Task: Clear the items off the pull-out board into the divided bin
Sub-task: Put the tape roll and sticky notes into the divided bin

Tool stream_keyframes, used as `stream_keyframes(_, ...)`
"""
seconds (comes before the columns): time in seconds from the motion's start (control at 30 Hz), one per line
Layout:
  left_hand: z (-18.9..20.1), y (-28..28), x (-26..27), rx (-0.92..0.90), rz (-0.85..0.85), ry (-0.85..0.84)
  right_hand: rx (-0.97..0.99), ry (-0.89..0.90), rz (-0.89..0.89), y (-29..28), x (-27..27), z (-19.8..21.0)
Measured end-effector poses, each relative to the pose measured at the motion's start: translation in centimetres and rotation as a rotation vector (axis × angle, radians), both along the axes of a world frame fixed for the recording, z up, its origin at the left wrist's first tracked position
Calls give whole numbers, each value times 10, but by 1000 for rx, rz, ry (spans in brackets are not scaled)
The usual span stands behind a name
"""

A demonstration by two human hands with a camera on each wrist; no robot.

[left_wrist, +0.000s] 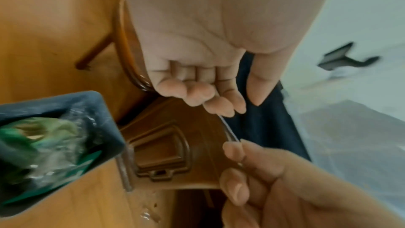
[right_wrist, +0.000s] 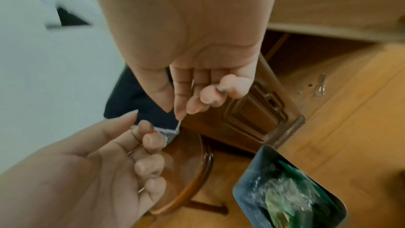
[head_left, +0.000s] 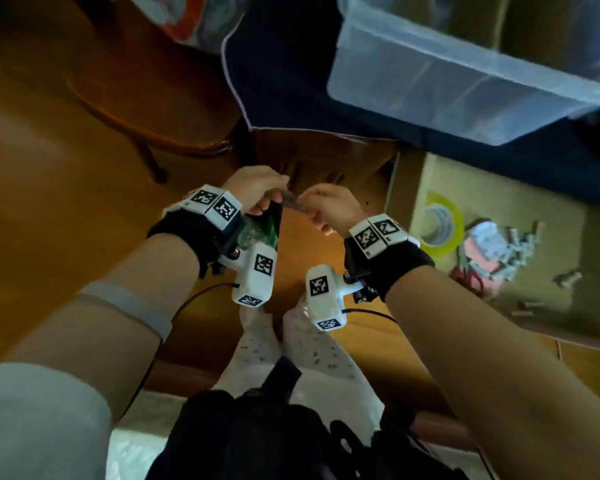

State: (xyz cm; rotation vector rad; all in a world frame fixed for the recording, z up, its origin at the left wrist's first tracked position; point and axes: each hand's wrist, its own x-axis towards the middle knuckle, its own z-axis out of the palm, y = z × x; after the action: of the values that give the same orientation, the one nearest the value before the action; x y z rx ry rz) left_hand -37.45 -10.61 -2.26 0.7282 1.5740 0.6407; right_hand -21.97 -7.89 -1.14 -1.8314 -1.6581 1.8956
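Observation:
Both hands hold a thin, clear plastic strip (head_left: 293,202) between them, above the wooden floor. My left hand (head_left: 274,199) pinches one end and my right hand (head_left: 312,209) pinches the other. In the left wrist view the strip (left_wrist: 229,131) runs from the left fingertips (left_wrist: 219,110) down to the right hand's fingers (left_wrist: 234,150). The right wrist view shows the strip (right_wrist: 168,131) stretched short between the two pinches. The beige pull-out board (head_left: 534,209) lies to the right, carrying a yellow tape roll (head_left: 437,223) and a pile of bolts (head_left: 499,251). A clear plastic bin (head_left: 430,64) stands at the upper right.
A dark waste bin (left_wrist: 105,110) with green wrappers and crumpled film stands on the floor under my left wrist. A wooden chair (head_left: 146,109) is at the left and a carved wooden cabinet front (left_wrist: 171,145) is straight ahead. Dark blue cloth (head_left: 284,81) hangs under the clear bin.

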Motion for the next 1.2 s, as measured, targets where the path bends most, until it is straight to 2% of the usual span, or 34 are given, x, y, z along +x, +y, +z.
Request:
stream_keyframes(0.17,39,31,76,100,-232,18,68,-14,-200,5,76,19)
stream_keyframes(0.37,41,49,188,126,-508,-35,56,-49,-442,20,187,0)
stream_keyframes(0.5,24,66,259,77,-510,-22,8,-104,-548,36,266,-29)
stream_keyframes(0.63,1,89,307,-68,-342,94,1,-241,-585,53,330,-50)
stream_keyframes(0.7,-11,97,319,-197,-244,144,4,-287,-557,63,351,-63)
stream_keyframes(0.83,-39,96,330,-449,-247,259,33,-404,-396,80,362,-80)
stream_keyframes(1.0,-51,96,342,-508,-332,359,117,-530,-70,85,361,-86)
stream_keyframes(1.1,-61,102,349,-515,-408,452,119,-568,9,87,362,-88)
stream_keyframes(1.2,-68,104,350,-513,-505,599,73,-562,0,89,362,-86)
